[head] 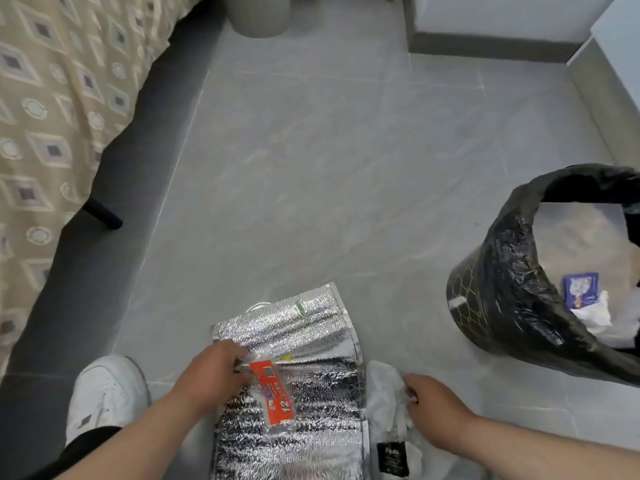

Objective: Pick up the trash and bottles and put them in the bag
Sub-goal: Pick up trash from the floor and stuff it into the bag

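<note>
A silver foil bag lies flat on the grey floor at the bottom centre. My left hand pinches a clear plastic wrapper with a red label above that foil bag. Just to the right, my right hand grips crumpled white plastic trash that has a black tag low down. At the right stands a black patterned bin lined with a black trash bag, its mouth open; a purple packet and white paper lie inside it.
A bed with a beige patterned cover and a dark leg runs along the left. My white shoe is at the bottom left. A grey round container stands at the top; white furniture fills the top right.
</note>
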